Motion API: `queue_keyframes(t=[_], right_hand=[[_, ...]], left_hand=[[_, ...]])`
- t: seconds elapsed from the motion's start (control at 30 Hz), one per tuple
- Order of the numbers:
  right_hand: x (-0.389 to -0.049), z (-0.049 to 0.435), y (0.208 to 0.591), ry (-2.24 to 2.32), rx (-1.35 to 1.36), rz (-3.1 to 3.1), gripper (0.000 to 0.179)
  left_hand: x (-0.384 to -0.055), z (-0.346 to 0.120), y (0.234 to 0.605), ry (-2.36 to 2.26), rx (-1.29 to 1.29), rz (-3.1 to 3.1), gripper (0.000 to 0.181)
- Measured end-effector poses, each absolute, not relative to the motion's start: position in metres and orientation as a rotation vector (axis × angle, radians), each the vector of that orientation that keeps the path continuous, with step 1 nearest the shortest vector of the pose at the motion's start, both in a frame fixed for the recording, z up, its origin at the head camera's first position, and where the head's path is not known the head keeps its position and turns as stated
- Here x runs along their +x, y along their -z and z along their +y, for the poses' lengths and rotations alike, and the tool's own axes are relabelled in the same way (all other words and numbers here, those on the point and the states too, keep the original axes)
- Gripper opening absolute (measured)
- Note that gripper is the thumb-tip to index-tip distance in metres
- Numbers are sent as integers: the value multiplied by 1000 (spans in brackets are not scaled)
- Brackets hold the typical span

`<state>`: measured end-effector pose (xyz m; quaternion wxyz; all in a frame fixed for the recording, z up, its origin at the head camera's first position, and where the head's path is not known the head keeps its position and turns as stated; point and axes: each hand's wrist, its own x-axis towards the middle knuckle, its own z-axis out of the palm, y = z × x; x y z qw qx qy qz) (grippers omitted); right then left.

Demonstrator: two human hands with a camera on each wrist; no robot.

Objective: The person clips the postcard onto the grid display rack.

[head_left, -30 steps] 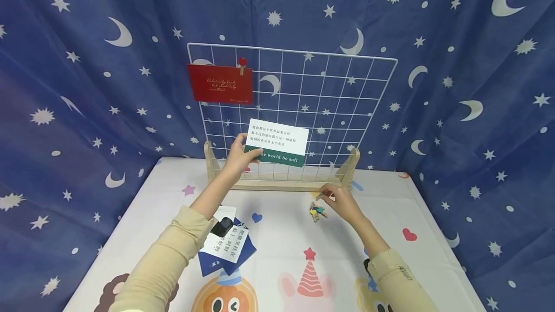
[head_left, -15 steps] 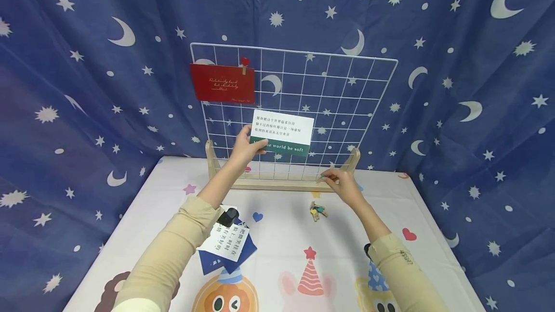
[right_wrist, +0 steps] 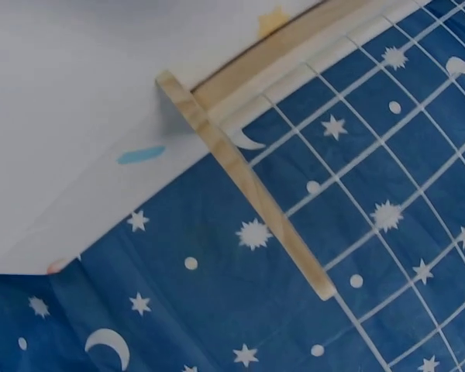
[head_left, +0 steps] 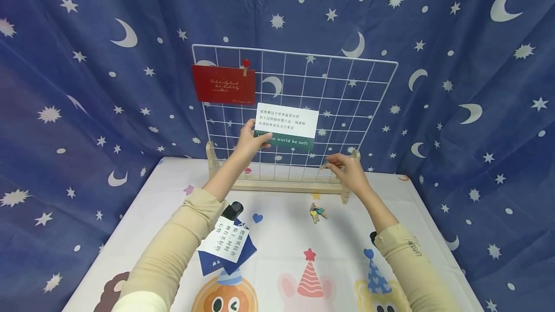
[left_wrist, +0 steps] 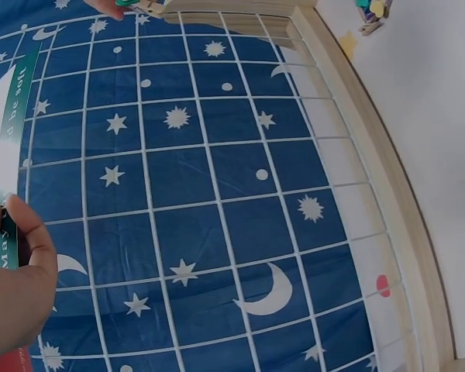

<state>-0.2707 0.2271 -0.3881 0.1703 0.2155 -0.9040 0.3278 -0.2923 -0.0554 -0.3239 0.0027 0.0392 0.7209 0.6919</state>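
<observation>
My left hand (head_left: 250, 142) pinches a white and green printed card (head_left: 287, 120) by its lower left corner, thumb in front. The card is upright, in front of the white wire grid (head_left: 338, 95); whether it touches the wires I cannot tell. In the left wrist view the same card (left_wrist: 14, 124) stands at the left edge. My right hand (head_left: 350, 173) pinches a small wooden clothespin (head_left: 323, 166) near the grid's lower right. A red card (head_left: 223, 85) hangs at the grid's upper left under a red-heart clothespin (head_left: 245, 67).
The grid stands in a wooden base (head_left: 286, 186) at the back of the table. Several clothespins (head_left: 318, 212) lie in a small pile before it. White and blue cards (head_left: 227, 244) are stacked at the left, partly under my left forearm. A starry blue curtain (head_left: 455, 85) hangs behind.
My left hand has raised the white and green card and moved it slightly right. My right hand has lifted the clothespin up from beside the pile towards the grid.
</observation>
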Motion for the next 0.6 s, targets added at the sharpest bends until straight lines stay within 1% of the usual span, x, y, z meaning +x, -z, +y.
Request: queue_keyframes(t=[0.13, 0.3, 0.6], right_hand=[[-274, 229, 381, -980, 587, -2527, 21], [-276, 230, 376, -1021, 592, -2487, 19], [-281, 225, 355, -933, 630, -2450, 18]], left_hand=[[-294, -53, 318, -2181, 140, 2275, 47], [-296, -51, 314, -2204, 140, 2248, 46], [-302, -50, 306, -2240, 149, 2240, 46]])
